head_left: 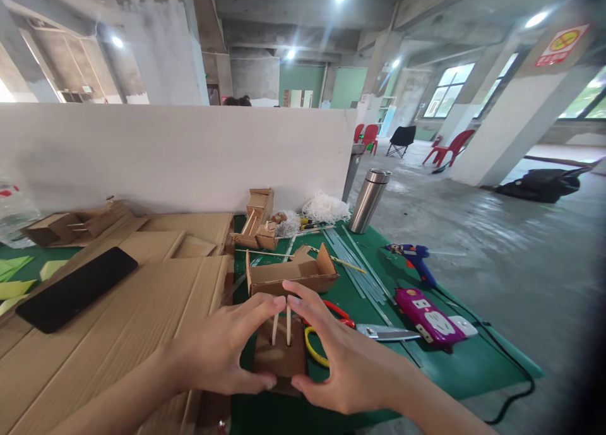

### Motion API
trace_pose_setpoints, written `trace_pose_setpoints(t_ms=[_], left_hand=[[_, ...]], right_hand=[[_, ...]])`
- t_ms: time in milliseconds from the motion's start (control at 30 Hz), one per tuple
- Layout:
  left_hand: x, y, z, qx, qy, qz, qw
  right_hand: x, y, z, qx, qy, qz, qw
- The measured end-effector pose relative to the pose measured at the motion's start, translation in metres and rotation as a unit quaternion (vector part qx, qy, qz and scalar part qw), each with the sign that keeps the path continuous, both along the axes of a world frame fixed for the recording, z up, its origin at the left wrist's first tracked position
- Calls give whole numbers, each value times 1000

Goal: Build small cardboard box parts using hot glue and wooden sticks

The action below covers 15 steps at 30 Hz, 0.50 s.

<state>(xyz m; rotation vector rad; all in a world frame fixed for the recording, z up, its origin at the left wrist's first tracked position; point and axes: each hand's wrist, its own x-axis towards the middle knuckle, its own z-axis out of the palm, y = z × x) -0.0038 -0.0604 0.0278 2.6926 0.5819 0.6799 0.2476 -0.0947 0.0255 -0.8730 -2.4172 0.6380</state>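
A small brown cardboard box [279, 362] sits in front of me on the green table mat, with two thin wooden sticks [288, 327] standing up from holes in its top. My left hand [222, 343] arches round it from the left, fingertips at the stick tops and thumb by the near edge. From the right my right hand [345, 356] mirrors this, its index finger at the stick tops and its thumb at the near edge. Just right of the box lie scissors [386, 332] with red and yellow handles, partly hidden behind my right hand. Beyond the fingertips rests an open cardboard tray [291, 276].
Cardboard sheets [118, 334] with a black phone [78, 290] cover the left. At right are clear glue sticks [360, 268], a blue glue gun [416, 261], a purple power strip [428, 318] and a cable. A steel thermos [370, 201] stands by the white partition [180, 157].
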Motion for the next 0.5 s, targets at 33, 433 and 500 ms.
trace_pose_setpoints(t_ms=[33,433,500], left_hand=[[1,-1,2,-3,-2,2,1000],[11,-1,39,137,-109,31,984],[11,0,46,151,-123,24,981]], right_hand=[[0,0,1,3,3,-3,1000],[-2,8,29,160,95,-9,983],[-2,10,34,176,105,-10,979]])
